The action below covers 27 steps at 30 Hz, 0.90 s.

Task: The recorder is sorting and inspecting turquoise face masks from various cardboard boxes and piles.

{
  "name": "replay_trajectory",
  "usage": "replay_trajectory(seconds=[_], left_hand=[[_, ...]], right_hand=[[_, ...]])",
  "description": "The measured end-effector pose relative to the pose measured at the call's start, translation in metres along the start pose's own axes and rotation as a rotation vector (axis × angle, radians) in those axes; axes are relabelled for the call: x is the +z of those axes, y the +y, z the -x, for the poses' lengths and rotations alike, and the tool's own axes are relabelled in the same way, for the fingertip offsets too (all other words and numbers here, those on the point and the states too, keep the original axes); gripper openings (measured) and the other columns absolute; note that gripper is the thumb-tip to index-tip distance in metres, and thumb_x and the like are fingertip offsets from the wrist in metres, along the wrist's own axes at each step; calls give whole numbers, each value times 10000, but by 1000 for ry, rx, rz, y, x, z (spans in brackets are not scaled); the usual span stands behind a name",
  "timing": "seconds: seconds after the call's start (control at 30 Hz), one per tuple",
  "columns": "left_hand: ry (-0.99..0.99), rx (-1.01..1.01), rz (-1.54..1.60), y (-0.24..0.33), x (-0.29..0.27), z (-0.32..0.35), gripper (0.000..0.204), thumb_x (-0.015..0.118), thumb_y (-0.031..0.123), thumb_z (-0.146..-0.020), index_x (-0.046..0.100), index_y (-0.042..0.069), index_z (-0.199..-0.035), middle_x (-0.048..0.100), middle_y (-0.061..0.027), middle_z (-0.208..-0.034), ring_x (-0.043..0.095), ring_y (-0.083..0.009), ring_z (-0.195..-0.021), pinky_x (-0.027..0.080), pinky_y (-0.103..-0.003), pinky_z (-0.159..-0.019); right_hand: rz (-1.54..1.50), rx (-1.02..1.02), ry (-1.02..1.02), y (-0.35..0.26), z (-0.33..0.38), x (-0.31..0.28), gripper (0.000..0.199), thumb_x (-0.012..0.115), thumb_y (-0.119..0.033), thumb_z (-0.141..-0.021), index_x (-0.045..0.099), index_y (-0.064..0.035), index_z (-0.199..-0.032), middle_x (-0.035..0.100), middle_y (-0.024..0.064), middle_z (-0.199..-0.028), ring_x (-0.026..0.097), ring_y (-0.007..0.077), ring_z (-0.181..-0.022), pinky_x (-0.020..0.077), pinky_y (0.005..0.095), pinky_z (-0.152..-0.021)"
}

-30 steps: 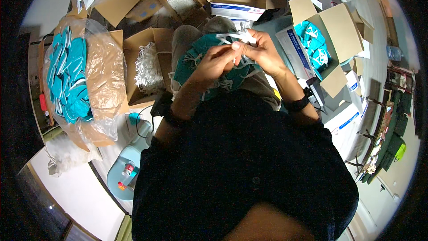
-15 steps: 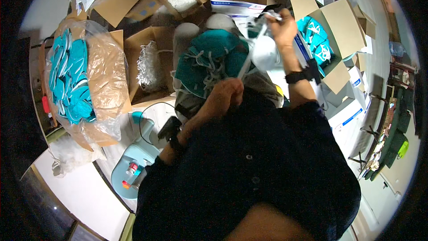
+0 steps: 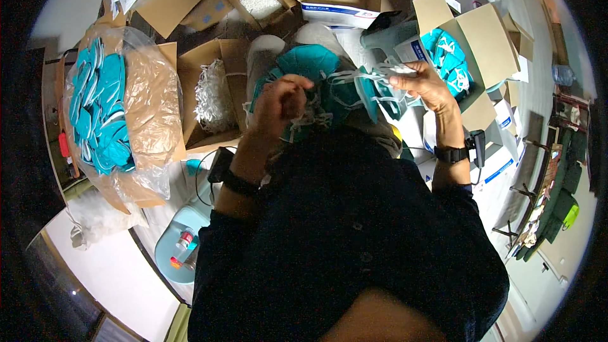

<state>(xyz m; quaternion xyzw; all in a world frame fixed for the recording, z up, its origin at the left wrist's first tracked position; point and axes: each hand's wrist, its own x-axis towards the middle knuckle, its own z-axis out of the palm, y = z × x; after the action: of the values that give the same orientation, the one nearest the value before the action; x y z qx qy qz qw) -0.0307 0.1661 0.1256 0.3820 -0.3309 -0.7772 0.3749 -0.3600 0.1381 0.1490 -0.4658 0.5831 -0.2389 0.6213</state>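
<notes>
My right hand is closed on a bunch of white elastic straps, and teal-and-white face masks hang below and beside the fingers. The loops reach left toward my left hand. That hand is curled over my lap with the index finger bent forward; whatever its fingers hold, if anything, is hidden. Under both hands a pile of teal face masks with loose white straps covers my lap.
On the left, an open carton holds white straps beside a plastic-lined box heaped with teal mask pieces. At right stands an open carton of strapped masks. Another open carton lies ahead. A pale blue stool carries a bottle.
My left hand has moved up and left, over the pile. My right hand has come down and right with the straps; the masks now show their teal sides.
</notes>
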Motion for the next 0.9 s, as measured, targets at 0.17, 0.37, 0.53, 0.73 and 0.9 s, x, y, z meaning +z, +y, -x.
replay_trajectory(seconds=[0.17,0.37,0.53,0.73,0.9], left_hand=[[-86,77,194,20,-27,-34,338,437,329,-910,479,78,-687,412,-16,-584,374,-127,-545,293,-242,-510],[142,-117,-484,25,-70,-91,418,519,389,-909,690,31,-1040,558,-34,-643,486,-124,-541,360,-250,-511],[206,-40,-1318,-14,-95,-132,424,656,410,-793,703,31,-975,684,-144,-889,660,-224,-793,491,-309,-741],[115,-27,-1230,-7,-94,-127,385,754,318,-726,699,13,-955,700,-132,-867,672,-206,-758,510,-300,-729],[-15,146,-780,30,-50,-107,187,714,133,-800,672,-7,-917,684,-52,-815,616,-101,-741,487,-245,-694]], right_hand=[[-788,-140,61,19,-5,-11,209,560,-220,-930,628,-23,-934,578,11,-723,354,30,-453,296,187,-426],[-1146,-300,-251,16,-4,1,341,493,-265,-962,549,-19,-1192,364,-69,-571,276,31,-432,272,216,-475],[-1093,-247,-168,8,-7,13,436,477,-258,-965,457,9,-1309,297,-86,-531,258,29,-414,259,206,-453],[-422,-134,256,8,-15,27,358,526,-285,-947,618,20,-1111,369,-74,-589,278,42,-498,203,198,-467],[-19,-175,307,-1,-13,31,333,645,-338,-879,684,-26,-989,650,35,-867,564,105,-776,444,234,-682]])
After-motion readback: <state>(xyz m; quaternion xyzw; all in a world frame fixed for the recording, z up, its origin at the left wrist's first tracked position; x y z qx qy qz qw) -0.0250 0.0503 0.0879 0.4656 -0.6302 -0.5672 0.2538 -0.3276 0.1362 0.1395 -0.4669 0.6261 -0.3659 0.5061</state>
